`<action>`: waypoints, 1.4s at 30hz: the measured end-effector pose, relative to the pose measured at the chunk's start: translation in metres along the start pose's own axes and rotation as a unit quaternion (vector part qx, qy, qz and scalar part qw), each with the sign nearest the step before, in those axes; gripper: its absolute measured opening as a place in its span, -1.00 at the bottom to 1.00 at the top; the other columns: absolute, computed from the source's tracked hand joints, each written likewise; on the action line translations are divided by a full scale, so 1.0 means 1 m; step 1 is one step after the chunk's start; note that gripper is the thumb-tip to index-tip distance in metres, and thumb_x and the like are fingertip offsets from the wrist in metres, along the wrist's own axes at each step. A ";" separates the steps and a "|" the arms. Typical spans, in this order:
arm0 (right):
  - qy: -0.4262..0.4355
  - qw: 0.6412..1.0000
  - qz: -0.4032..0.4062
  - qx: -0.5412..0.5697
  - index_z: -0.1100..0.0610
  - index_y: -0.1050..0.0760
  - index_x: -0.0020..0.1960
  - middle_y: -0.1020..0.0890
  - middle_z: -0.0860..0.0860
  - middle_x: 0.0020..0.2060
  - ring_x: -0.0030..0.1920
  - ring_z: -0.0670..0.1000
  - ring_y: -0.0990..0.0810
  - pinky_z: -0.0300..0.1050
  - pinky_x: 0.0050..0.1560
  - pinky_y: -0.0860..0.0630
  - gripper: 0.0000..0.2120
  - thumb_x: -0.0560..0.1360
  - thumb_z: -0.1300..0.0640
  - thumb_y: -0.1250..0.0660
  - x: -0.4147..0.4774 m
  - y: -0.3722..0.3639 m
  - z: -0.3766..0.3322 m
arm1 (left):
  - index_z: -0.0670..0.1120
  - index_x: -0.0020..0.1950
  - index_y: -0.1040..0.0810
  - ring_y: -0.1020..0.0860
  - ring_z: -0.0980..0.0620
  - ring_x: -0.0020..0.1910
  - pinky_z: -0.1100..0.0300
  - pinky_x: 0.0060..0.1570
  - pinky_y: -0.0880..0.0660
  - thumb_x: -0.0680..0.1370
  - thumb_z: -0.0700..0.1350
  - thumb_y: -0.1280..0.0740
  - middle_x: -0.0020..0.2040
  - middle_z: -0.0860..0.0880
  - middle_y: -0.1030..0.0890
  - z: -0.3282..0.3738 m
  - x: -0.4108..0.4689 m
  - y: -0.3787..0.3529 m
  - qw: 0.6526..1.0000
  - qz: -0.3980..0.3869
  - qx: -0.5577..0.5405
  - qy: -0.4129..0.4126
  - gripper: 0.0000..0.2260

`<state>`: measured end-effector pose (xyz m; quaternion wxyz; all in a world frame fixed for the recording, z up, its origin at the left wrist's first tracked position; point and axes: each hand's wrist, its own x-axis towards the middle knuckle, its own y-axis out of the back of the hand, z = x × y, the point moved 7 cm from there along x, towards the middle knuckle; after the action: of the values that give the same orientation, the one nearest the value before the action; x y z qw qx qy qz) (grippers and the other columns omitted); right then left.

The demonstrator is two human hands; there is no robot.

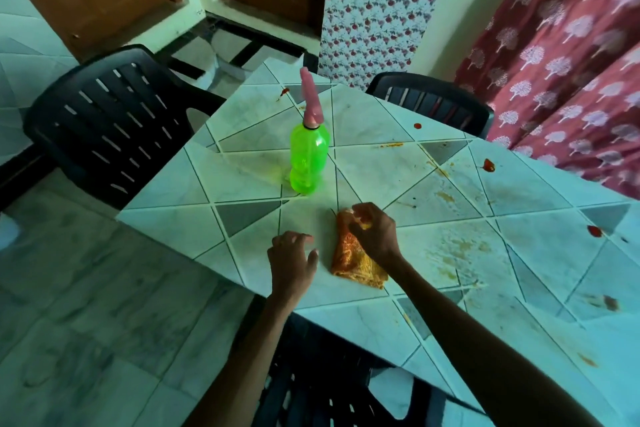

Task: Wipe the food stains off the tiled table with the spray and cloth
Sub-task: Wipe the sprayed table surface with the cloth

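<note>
An orange-yellow cloth lies folded on the tiled table near its front edge. My right hand grips the cloth's far end with curled fingers. My left hand hovers just left of the cloth, fingers spread and loosely bent, holding nothing. A green spray bottle with a pink nozzle stands upright beyond my hands. Red sauce spots and yellowish smears mark the tiles to the right.
A black plastic chair stands at the table's left side, another chair at the far side, and a third chair under the near edge. A red patterned curtain hangs at the right.
</note>
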<state>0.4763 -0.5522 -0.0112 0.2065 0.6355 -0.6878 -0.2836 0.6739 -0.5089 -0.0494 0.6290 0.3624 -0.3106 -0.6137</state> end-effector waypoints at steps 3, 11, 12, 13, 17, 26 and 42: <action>0.008 0.997 0.000 -0.077 0.10 -0.63 0.07 -0.68 0.05 0.00 0.00 0.08 -0.64 -0.03 0.01 -0.58 -0.76 0.41 0.20 -0.46 -0.009 -0.004 0.022 | -0.04 0.16 -0.60 -0.47 -0.12 0.16 0.02 0.06 -0.37 0.51 0.00 -0.41 0.13 -0.08 -0.59 0.015 -0.003 -0.013 0.999 -0.024 -0.029 -0.001 -0.75; -0.119 0.981 0.008 -0.155 0.17 -0.36 0.35 -0.48 0.20 0.13 0.04 0.22 -0.55 0.08 -0.09 -0.57 -0.57 0.51 0.21 -0.36 -0.034 0.013 0.060 | -0.10 -0.01 -0.57 -0.47 -0.08 0.00 0.03 -0.03 -0.43 0.52 0.18 -0.35 -0.04 -0.09 -0.53 0.047 -0.005 -0.037 0.996 -0.070 -0.051 0.023 -0.66; -0.138 0.983 0.014 -0.119 0.18 -0.35 0.35 -0.53 0.21 0.10 -0.02 0.21 -0.58 0.09 -0.10 -0.59 -0.57 0.52 0.22 -0.36 -0.036 0.015 0.062 | -0.11 -0.01 -0.56 -0.48 -0.08 0.01 0.02 -0.02 -0.42 0.52 0.14 -0.36 -0.04 -0.09 -0.54 0.050 -0.005 -0.038 0.995 -0.072 -0.063 0.037 -0.69; -0.164 0.984 0.020 -0.071 0.19 -0.34 0.36 -0.58 0.21 0.07 -0.06 0.20 -0.61 0.09 -0.12 -0.61 -0.55 0.51 0.23 -0.36 -0.038 0.017 0.070 | -0.12 0.00 -0.55 -0.50 -0.09 0.01 0.02 -0.03 -0.43 0.52 0.09 -0.36 -0.05 -0.08 -0.55 0.054 -0.006 -0.040 0.993 -0.074 -0.079 0.044 -0.73; -0.306 0.932 0.020 0.195 0.23 -0.44 0.32 -0.67 0.21 -0.02 -0.15 0.09 -0.63 -0.04 -0.19 -0.61 -0.44 0.35 0.39 -0.48 -0.057 0.028 0.099 | -0.14 0.16 -0.47 -0.55 -0.08 -0.05 0.11 -0.13 -0.43 0.58 -0.05 -0.31 0.05 -0.13 -0.61 0.084 -0.014 -0.035 0.974 -0.110 -0.185 0.072 -0.77; -0.082 0.984 0.045 0.152 0.06 -0.45 0.37 -0.53 -0.04 0.26 0.14 0.00 -0.60 0.01 0.08 -0.62 -0.40 0.38 0.14 -0.55 -0.152 0.156 0.113 | 0.03 0.07 -0.53 -0.64 0.01 -0.05 0.06 -0.01 -0.57 0.35 0.17 -0.38 -0.03 0.01 -0.67 0.195 -0.069 -0.036 0.939 -0.184 -0.290 -0.003 -0.63; 0.086 0.995 0.026 0.034 0.00 -0.59 0.14 -0.70 -0.11 -0.07 -0.09 -0.07 -0.67 0.05 -0.04 -0.61 -0.78 0.53 0.12 -0.29 -0.276 0.390 0.212 | -0.03 0.01 -0.63 -0.66 -0.10 0.03 0.01 0.06 -0.58 0.46 0.16 -0.46 0.01 -0.11 -0.70 0.409 -0.221 -0.140 0.894 -0.276 -0.351 0.038 -0.71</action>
<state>0.0737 -0.2389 0.1046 0.2508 0.6459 -0.6930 -0.1991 0.2439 -0.3172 0.0679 0.5316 0.2117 0.0619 -0.8177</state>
